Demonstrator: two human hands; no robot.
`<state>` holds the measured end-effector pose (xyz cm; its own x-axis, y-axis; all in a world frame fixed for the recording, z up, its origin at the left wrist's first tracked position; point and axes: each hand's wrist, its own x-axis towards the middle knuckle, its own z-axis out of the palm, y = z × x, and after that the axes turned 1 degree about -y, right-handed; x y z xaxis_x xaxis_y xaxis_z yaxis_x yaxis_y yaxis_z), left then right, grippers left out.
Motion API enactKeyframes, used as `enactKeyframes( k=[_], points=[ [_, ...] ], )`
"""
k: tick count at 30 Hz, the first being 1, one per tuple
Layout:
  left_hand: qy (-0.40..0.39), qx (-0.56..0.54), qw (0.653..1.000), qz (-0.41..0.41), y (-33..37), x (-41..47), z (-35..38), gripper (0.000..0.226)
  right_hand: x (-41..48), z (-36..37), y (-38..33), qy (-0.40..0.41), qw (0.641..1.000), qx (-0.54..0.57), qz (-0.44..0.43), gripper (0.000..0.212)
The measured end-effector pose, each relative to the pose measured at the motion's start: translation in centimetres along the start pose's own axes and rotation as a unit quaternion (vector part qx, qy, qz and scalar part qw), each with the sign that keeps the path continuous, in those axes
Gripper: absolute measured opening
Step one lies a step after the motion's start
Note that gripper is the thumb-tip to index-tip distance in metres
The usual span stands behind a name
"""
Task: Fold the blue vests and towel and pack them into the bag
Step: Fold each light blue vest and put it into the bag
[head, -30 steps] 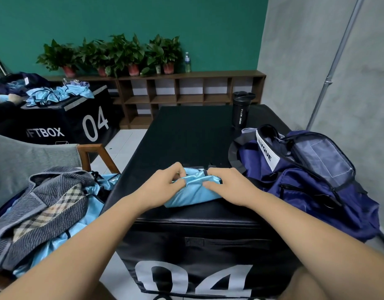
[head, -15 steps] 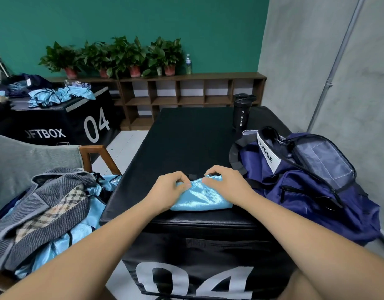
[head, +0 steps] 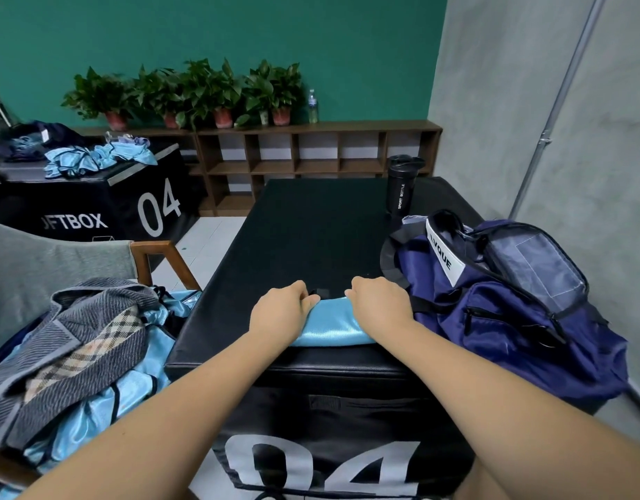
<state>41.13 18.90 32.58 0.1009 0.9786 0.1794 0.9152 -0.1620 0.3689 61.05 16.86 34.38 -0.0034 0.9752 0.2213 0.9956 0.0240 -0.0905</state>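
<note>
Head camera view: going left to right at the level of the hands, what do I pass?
Striped towel → left hand → blue vest → right hand → navy bag.

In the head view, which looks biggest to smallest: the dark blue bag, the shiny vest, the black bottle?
1. bag
2. vest
3. black bottle, though it stands farther away, so the last two are unsure.

The worktop (head: 311, 229) is a black padded box marked 04 on its near face. A folded blue vest (head: 331, 328) lies at its near edge, a navy bag (head: 499, 319) on the right, and a black sport bottle (head: 401, 189) stands upright far right.
</note>
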Motion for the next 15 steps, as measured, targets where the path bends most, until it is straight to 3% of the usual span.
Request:
enactKeyframes(
  k=[4,8,12,15],
  points=[
    [-0.031,-0.009,0.999,-0.014,0.0,0.1,0.1,0.04,0.2,0.7,-0.2,0.034,0.996,-0.078,-0.034,0.031],
    [-0.074,-0.05,0.995,-0.042,-0.1,0.1,-0.5,0.042,0.2,2.1,0.0,0.048,0.998,-0.032,-0.026,0.015],
    [-0.108,-0.106,0.985,-0.079,0.0,0.2,-1.7,0.038,0.1,2.5,0.1,0.009,0.998,-0.001,-0.065,0.036],
    [-0.101,-0.206,0.969,-0.086,-0.3,-0.1,-2.4,0.037,0.2,2.3,-0.1,-0.026,0.994,0.02,-0.107,0.049]
  ],
)
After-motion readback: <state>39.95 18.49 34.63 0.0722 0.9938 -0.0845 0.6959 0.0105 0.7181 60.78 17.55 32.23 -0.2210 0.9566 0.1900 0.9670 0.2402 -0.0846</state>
